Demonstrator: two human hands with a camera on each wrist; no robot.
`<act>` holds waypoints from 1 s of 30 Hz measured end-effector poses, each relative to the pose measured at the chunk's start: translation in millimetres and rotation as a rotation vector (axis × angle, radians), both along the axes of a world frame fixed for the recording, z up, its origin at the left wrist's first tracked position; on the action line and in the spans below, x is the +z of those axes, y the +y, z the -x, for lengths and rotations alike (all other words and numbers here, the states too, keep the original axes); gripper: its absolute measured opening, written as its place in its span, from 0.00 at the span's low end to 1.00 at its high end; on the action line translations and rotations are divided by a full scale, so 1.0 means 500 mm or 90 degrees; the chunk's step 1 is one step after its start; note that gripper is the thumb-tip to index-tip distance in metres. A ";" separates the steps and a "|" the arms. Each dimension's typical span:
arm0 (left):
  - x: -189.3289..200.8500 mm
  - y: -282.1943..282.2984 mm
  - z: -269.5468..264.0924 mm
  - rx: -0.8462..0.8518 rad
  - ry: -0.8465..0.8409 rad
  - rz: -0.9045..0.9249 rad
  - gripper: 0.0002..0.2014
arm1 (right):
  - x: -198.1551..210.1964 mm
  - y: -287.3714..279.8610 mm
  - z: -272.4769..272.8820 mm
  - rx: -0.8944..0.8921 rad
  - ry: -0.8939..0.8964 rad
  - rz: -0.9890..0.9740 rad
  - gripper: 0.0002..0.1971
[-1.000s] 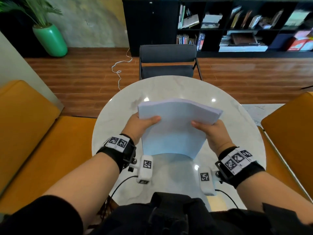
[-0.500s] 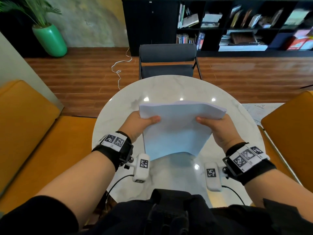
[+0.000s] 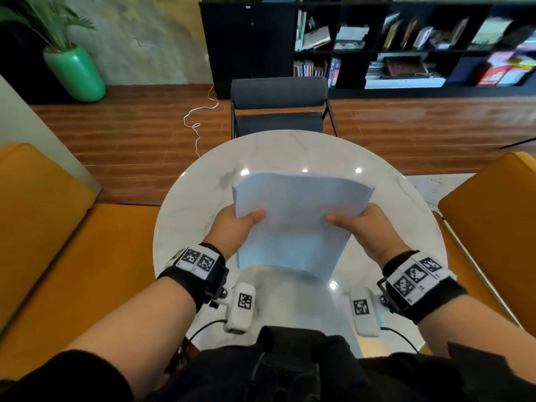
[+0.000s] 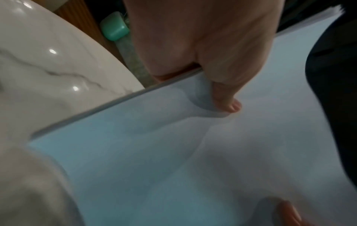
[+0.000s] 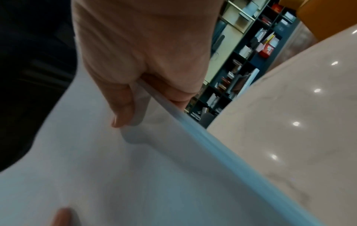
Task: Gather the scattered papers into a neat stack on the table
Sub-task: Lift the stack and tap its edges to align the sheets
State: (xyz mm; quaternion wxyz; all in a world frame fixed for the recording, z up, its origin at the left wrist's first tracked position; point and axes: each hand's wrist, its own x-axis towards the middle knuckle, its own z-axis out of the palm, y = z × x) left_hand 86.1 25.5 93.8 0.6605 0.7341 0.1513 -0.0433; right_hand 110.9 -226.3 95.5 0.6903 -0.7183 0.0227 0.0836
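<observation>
Now the stack of papers (image 3: 293, 221) is held up on edge above the round marble table (image 3: 197, 198), its lower edge close to the tabletop near the person's body; whether it touches cannot be told. Its sheets bow slightly at the top. At the left side the left hand (image 3: 232, 227) pinches it, thumb on the near face, fingers behind. At the right side the right hand (image 3: 367, 227) pinches it likewise. Beyond the table stands a grey chair (image 3: 280, 104); orange seats (image 3: 52, 227) flank it.
</observation>
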 end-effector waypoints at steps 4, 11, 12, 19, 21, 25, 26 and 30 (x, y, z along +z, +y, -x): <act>0.042 0.012 -0.002 -0.005 -0.096 -0.130 0.03 | 0.090 -0.024 -0.026 0.038 -0.147 0.138 0.09; 0.121 -0.017 -0.018 -0.234 -0.217 -0.529 0.09 | 0.183 0.036 -0.029 0.275 -0.190 0.435 0.08; 0.127 -0.024 -0.017 -0.254 -0.237 -0.557 0.09 | 0.179 0.047 -0.026 0.274 -0.195 0.427 0.06; 0.141 0.056 -0.004 -0.305 -0.104 -0.440 0.06 | 0.149 0.001 -0.016 0.152 -0.127 0.267 0.06; 0.128 0.098 -0.002 -0.284 -0.061 -0.454 0.07 | 0.149 -0.030 -0.017 0.128 -0.099 0.167 0.07; 0.095 0.148 0.010 -0.161 -0.025 -0.255 0.09 | 0.130 -0.087 -0.027 0.122 -0.096 0.021 0.29; 0.084 0.150 0.014 -0.154 -0.026 -0.133 0.12 | 0.124 -0.095 -0.029 0.124 -0.095 -0.009 0.31; 0.039 0.124 0.027 -0.204 -0.003 0.283 0.28 | 0.092 -0.098 -0.029 0.151 -0.052 -0.094 0.33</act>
